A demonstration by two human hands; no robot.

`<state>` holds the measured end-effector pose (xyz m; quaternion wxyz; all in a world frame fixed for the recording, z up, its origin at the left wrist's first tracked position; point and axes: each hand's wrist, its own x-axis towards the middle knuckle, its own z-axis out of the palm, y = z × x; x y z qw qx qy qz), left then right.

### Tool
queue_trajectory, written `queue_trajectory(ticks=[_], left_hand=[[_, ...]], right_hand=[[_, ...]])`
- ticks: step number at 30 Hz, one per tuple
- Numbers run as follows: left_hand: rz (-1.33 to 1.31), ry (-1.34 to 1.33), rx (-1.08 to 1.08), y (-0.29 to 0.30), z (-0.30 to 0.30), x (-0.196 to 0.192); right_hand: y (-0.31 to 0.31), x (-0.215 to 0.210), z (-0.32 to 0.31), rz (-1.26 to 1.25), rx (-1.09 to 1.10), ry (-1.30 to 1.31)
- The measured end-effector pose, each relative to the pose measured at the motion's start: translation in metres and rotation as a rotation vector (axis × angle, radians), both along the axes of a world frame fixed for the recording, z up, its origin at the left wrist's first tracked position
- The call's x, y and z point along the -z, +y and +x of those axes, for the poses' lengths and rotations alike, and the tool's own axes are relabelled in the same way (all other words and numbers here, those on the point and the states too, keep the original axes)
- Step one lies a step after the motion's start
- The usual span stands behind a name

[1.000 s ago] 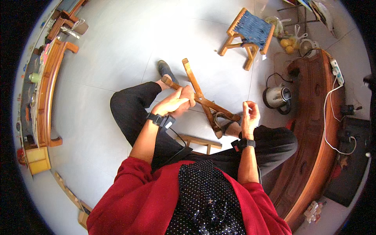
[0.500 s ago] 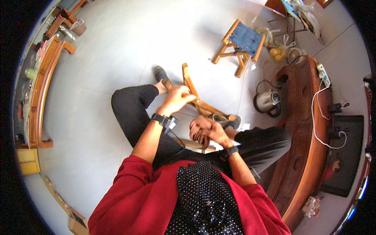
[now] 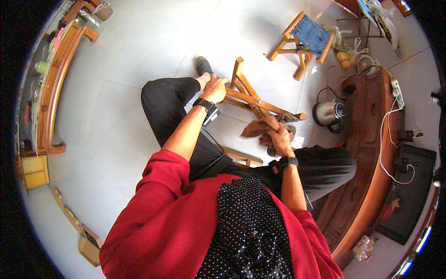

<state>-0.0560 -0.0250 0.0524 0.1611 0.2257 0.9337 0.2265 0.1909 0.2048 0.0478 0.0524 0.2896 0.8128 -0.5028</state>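
Between my legs stands a wooden folding stool frame (image 3: 245,96) with crossed bars and no seat on it. My left hand (image 3: 215,90) is closed around the left end of one of its bars. My right hand (image 3: 280,140) grips a brown cloth (image 3: 256,128), bunched up and partly blurred, against the frame's near right side. Greyish cord or strap (image 3: 289,117) is wound near the right end of the long bar. The fingertips of my right hand are partly hidden by the cloth.
A finished folding stool (image 3: 312,37) with a blue woven seat stands ahead on the right. Nearby are a metal kettle (image 3: 329,113), bagged yellow fruit (image 3: 344,58) and a dark wooden cabinet (image 3: 367,135) with a white power strip (image 3: 397,94). A wooden table (image 3: 59,88) lies left.
My right hand has moved forward and right with the brown cloth, up to the frame. My left hand has closed on the bar end, and the frame has turned slightly.
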Motion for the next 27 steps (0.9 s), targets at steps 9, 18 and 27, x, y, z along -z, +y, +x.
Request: queue_trajectory(ticks=[9,18,27], left_hand=[[-0.381,-0.373,0.285,-0.010,0.001,-0.044],[-0.089,-0.131,0.274,0.019,-0.066,-0.072],[0.035,-0.194,0.388,0.045,-0.093,-0.026]], right_hand=[[-0.004,-0.054,-0.037,-0.880,0.177,0.358],[0.018,-0.071,-0.132,-0.770,0.229,0.496],[-0.013,0.031,-0.217,-0.100,-0.170,0.030]])
